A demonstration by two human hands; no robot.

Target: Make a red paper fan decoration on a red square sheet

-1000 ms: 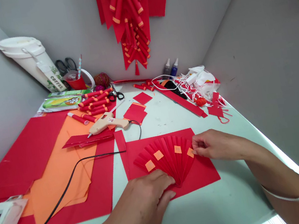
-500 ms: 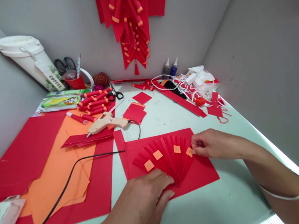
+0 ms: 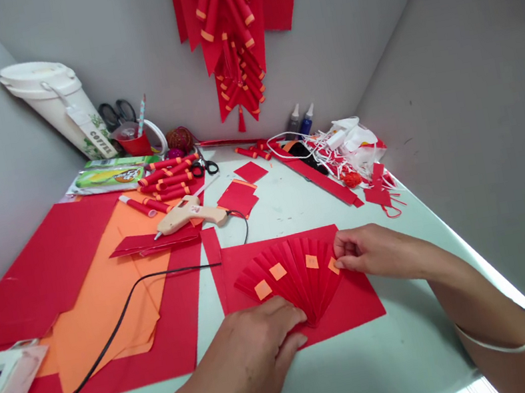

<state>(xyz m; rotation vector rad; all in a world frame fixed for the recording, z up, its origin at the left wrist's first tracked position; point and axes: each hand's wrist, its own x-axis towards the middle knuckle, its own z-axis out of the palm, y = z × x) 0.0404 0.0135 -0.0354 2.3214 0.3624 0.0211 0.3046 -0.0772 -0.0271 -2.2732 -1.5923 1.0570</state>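
A pleated red paper fan (image 3: 298,275) lies spread on a red card (image 3: 359,315), its narrow end toward me. Small orange paper squares (image 3: 278,271) sit along its folds. My left hand (image 3: 265,341) holds the fan down near its narrow end, fingers bent over the lower left folds and thumb resting on the card. At the fan's right edge, my right hand (image 3: 361,252) is closed in a pinch, thumb and forefinger at the rim beside the rightmost orange square (image 3: 334,266). The fingertips partly cover that edge.
A glue gun (image 3: 189,215) with a black cord (image 3: 131,291) lies beyond the fan. Red and orange sheets (image 3: 75,257) cover the left side. Rolled red tubes (image 3: 171,179), scissors (image 3: 204,166) and paper scraps (image 3: 335,146) lie farther back, with a white bucket (image 3: 53,104) behind.
Both hands keep their places on the fan. The whole view has shifted very slightly; nothing else visibly differs.
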